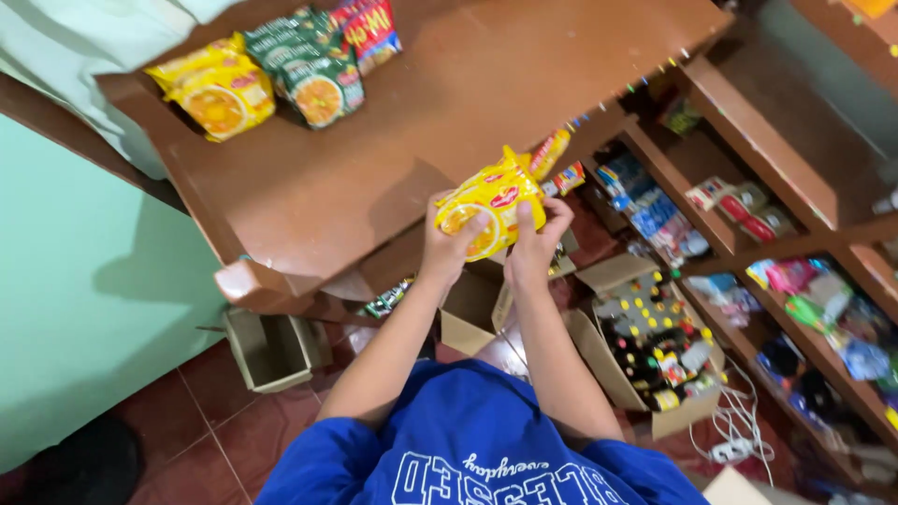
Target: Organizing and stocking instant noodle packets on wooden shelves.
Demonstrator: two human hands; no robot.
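Both my hands hold a stack of yellow noodle packets point(491, 194) just over the front edge of a brown wooden counter point(449, 103). My left hand point(451, 241) grips the stack's left side, fingers on top. My right hand point(538, 238) grips the right side with the thumb up against the packets. At the counter's far left lie more yellow noodle packets point(217, 89), green noodle packets point(309, 65) and a red packet point(369, 28).
Wooden shelves point(748, 168) on the right hold many small packaged goods. Open cardboard boxes point(645, 346) with small bottles stand on the red tile floor below, and an empty box point(271, 351) under the counter. A white power strip point(730, 449) lies at lower right.
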